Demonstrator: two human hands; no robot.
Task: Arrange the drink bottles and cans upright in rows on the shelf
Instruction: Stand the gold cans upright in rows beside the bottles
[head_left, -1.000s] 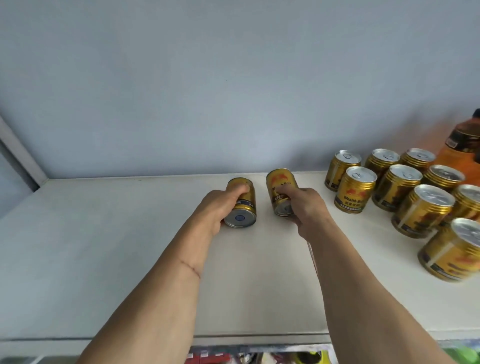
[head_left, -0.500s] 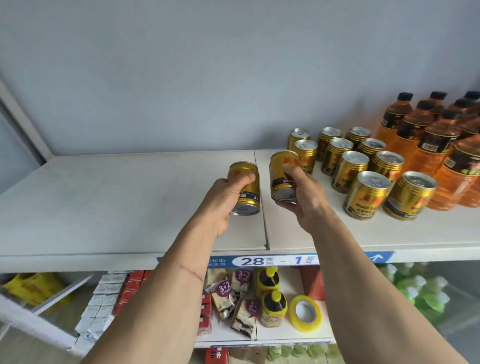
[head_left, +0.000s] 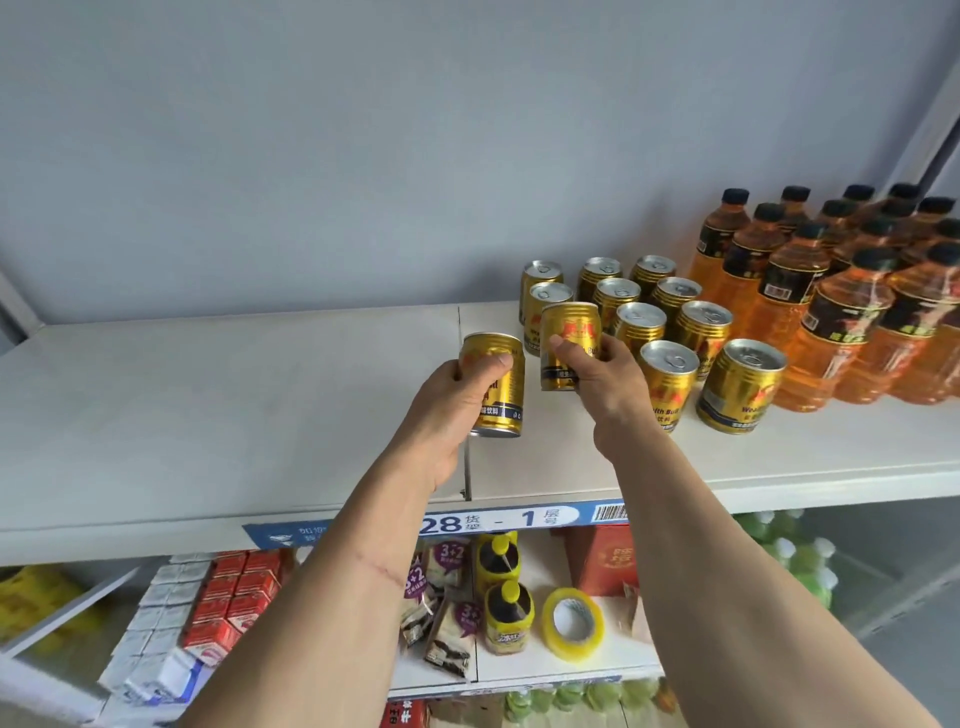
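Both cans lifted upright, left hand (head_left: 453, 400) gripping one, right hand (head_left: 605, 374) perhaps higher

The left hand (head_left: 457, 400) covers the near side of its can (head_left: 496, 387), and the right hand (head_left: 605, 374) hides the lower right of its can (head_left: 566, 338). That can blocks part of the can rows (head_left: 675, 312) behind it. The bottles (head_left: 831, 291) run past the right edge, the rear ones mostly hidden. Label print is too small to read. The forearms screen goods on the lower shelf (head_left: 524, 675).
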